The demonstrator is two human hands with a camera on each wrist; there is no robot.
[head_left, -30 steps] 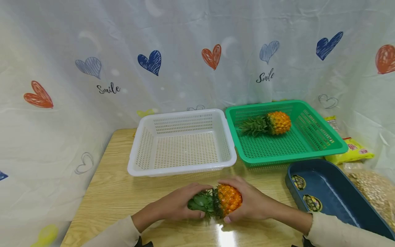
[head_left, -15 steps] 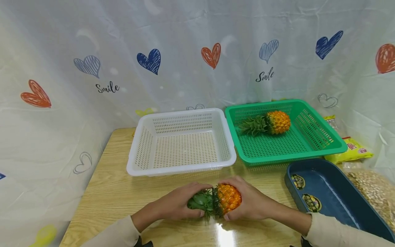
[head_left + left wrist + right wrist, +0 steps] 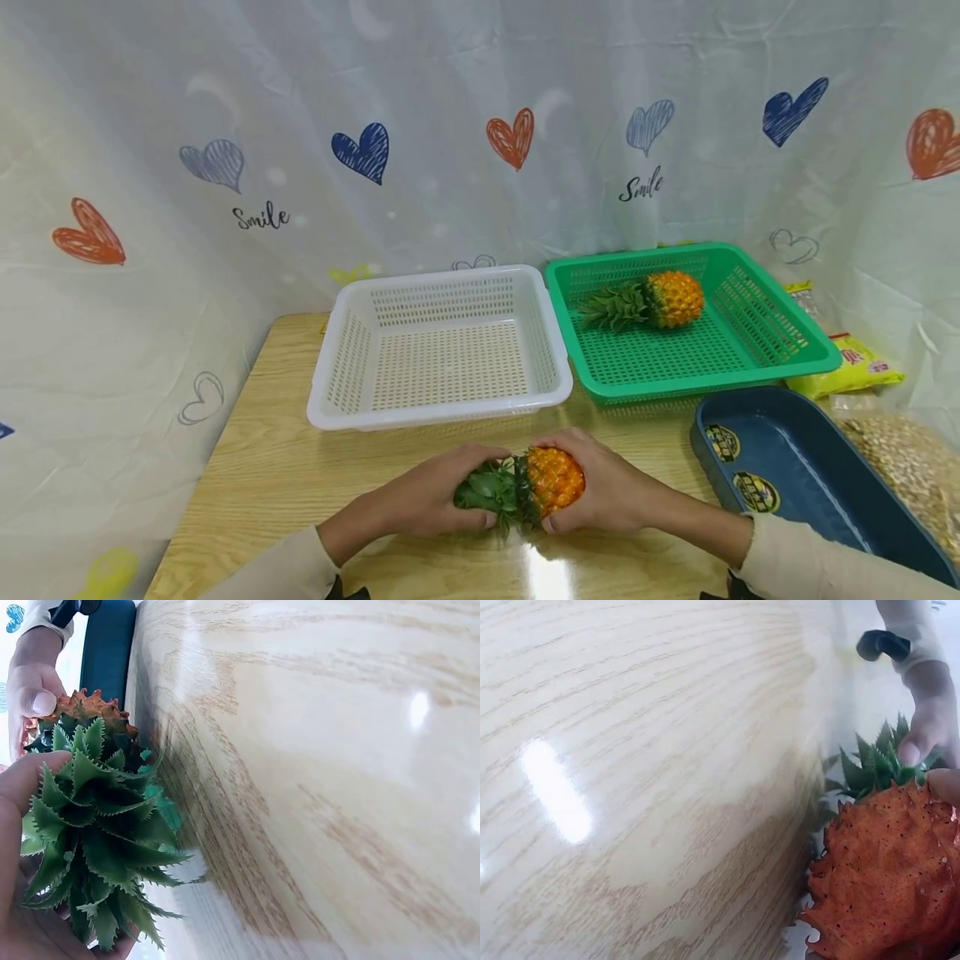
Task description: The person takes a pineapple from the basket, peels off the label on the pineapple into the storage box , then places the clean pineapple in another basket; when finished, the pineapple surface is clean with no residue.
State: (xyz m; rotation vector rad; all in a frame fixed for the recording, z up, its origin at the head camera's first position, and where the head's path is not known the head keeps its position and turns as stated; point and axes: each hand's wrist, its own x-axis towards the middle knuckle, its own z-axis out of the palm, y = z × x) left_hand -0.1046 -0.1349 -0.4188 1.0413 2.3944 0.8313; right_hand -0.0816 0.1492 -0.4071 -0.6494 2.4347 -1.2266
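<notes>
A small pineapple (image 3: 556,481) with an orange body lies on its side on the wooden table, near the front. Around its green leaf crown (image 3: 105,832), at the left end, my left hand (image 3: 442,492) curls its thumb and fingers. My right hand (image 3: 603,487) grips the orange body from the right, thumb on the near side. In the right wrist view the spiky orange skin (image 3: 889,874) fills the lower right corner. Parts of the fingers are hidden behind the fruit.
Behind the hands stands a white perforated basket (image 3: 442,412). Beside it a green basket (image 3: 705,383) holds another pineapple (image 3: 675,298). On the right are a dark blue tray (image 3: 795,450), a yellow packet (image 3: 851,375) and a clear bag of pale bits (image 3: 900,458). A printed curtain (image 3: 450,208) hangs behind.
Both hands keep the same hold on the pineapple, which stays in place on the table. Only the head view has shifted very slightly.
</notes>
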